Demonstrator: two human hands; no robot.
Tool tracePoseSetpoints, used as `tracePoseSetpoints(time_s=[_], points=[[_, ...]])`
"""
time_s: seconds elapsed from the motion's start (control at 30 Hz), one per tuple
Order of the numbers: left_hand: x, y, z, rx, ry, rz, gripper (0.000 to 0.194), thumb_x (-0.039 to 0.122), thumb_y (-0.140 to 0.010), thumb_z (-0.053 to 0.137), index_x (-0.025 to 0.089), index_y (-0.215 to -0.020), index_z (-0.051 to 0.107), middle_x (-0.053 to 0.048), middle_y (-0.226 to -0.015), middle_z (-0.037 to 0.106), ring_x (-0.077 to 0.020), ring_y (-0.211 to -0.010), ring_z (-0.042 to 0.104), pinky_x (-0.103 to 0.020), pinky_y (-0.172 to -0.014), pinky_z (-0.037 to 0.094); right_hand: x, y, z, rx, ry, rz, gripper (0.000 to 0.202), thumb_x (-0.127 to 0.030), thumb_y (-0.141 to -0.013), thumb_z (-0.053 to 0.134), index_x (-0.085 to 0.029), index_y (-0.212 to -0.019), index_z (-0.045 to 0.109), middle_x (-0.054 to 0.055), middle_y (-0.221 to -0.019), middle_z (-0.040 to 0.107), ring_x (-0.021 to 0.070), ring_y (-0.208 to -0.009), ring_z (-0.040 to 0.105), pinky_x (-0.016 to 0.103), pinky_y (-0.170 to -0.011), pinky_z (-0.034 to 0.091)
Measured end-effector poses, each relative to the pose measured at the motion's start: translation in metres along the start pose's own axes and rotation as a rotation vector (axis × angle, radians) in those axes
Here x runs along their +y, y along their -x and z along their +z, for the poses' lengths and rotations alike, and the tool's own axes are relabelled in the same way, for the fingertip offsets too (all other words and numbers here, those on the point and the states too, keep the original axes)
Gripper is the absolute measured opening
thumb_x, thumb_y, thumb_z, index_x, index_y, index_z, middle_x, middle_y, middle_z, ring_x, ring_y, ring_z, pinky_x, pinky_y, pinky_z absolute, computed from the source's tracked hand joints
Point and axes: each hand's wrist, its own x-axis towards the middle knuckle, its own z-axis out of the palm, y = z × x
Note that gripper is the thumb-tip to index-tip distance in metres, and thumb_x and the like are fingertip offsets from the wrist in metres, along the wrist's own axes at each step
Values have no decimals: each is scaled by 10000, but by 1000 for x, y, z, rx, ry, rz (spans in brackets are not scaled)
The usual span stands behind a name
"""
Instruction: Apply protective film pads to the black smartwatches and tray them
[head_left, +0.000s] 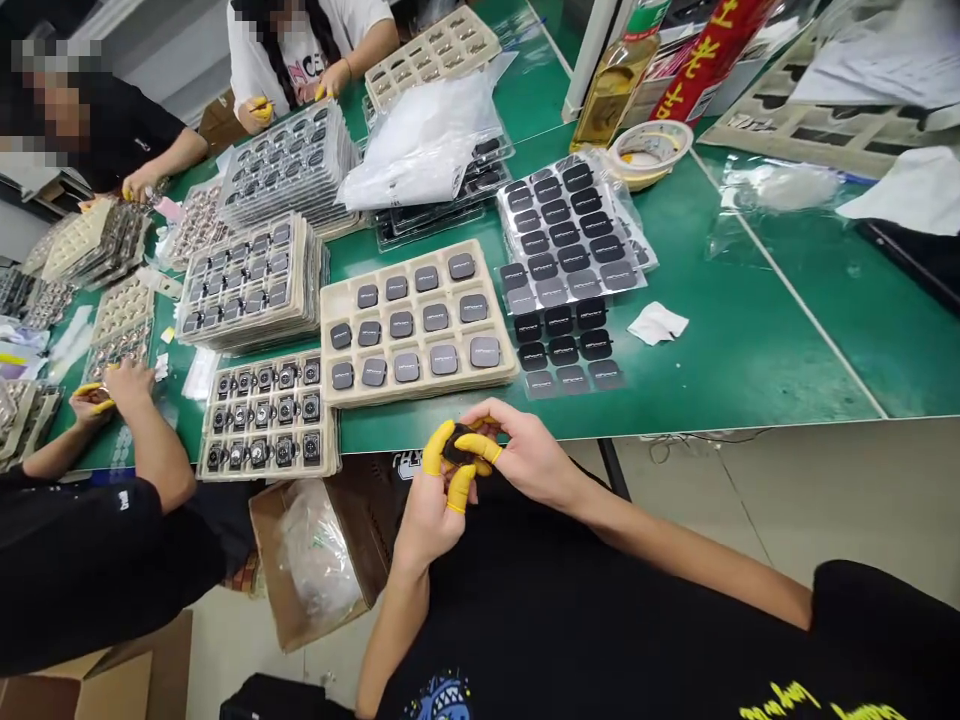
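Note:
Yellow finger cots cover some fingertips of both hands. My left hand and my right hand meet in front of the table edge, their fingers closed round a small dark piece, partly hidden by the fingers. Just beyond them lies a beige tray with rows of dark square pieces, one compartment at its upper left being bare. Left of it, a lower tray holds watch-like parts. Sheets of black square stickers lie to the right of the beige tray.
Stacked trays and a plastic bag stand behind. Tape rolls, a bottle and a crumpled tissue are on the right. An open carton sits below the table. Other people work at left and across.

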Motion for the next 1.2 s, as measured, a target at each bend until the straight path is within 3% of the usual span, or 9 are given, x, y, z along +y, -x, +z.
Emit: tracePoseSetpoints(time_s=[0.17, 0.3, 0.4, 0.57, 0.73, 0.83, 0.97, 1.07, 1.2], points=[[-14, 14, -23, -55, -188, -50, 424, 581, -1032, 744, 275, -1326, 745, -71, -841, 782, -196, -641, 685, -328, -602, 571, 13, 19, 7, -49, 26, 11, 262, -501, -987, 761, -268, -1001, 641, -20, -791, 695, 175, -668, 609, 305, -604, 506], [-5, 3, -31, -97, -398, 58, 334, 531, -998, 794, 269, -1205, 809, -84, -963, 859, -244, -778, 799, -344, -709, 669, 11, 24, 4, -94, 102, -40, 147, -324, -992, 723, -254, -947, 602, -43, -790, 654, 145, -679, 574, 266, -631, 476], [3, -6, -27, -53, -481, 160, 448, 568, -990, 804, 252, -1307, 790, -67, -1004, 879, -208, -739, 806, -297, -672, 676, 5, 25, -7, -115, 180, -102, 102, -191, -967, 685, -244, -953, 599, -42, -827, 633, 132, -698, 551, 251, -646, 444], [-6, -29, -17, 49, -483, 432, 449, 649, -936, 842, 218, -1060, 836, -7, -720, 811, -139, -502, 705, -217, -503, 604, -3, 19, -14, -91, 337, -247, 173, -87, -901, 643, -245, -949, 590, 10, -925, 643, 174, -797, 557, 289, -705, 440], [-20, -63, -8, 108, -276, 329, 550, 724, -809, 917, 201, -948, 821, -47, -769, 849, -207, -605, 814, -276, -599, 705, -11, 10, -24, 10, 465, -318, 202, -77, -877, 641, -262, -911, 568, 33, -889, 655, 220, -844, 589, 338, -757, 496], [-18, -78, -7, 141, -185, 185, 686, 753, -667, 993, 194, -1030, 830, -89, -854, 872, -259, -711, 858, -333, -669, 742, -23, -13, -92, 152, 527, -256, 137, -196, -975, 688, -271, -917, 589, 24, -910, 697, 210, -830, 632, 335, -770, 536], [-11, -86, -9, 86, -129, 84, 651, 678, -665, 1027, 207, -1074, 840, -82, -869, 859, -233, -669, 822, -298, -580, 696, -42, -71, -258, 593, 676, -38, 120, -319, -1065, 672, -244, -975, 643, 53, -977, 707, 241, -917, 655, 398, -858, 560], [-15, -82, -9, 11, -129, 21, 639, 682, -677, 1018, 215, -1078, 848, -66, -852, 844, -219, -636, 786, -276, -501, 643, -46, -112, -366, 829, 766, 129, 277, -410, -1087, 731, -179, -1239, 716, 95, -1240, 739, 256, -1097, 719, 466, -979, 625], [-29, -76, -9, -39, -164, -25, 685, 718, -692, 996, 212, -1131, 854, -79, -874, 854, -218, -664, 790, -274, -521, 654, -28, -140, -421, 957, 857, 317, 446, -453, -1090, 761, -196, -1448, 693, 119, -1450, 711, 282, -1227, 740, 509, -1032, 665]])
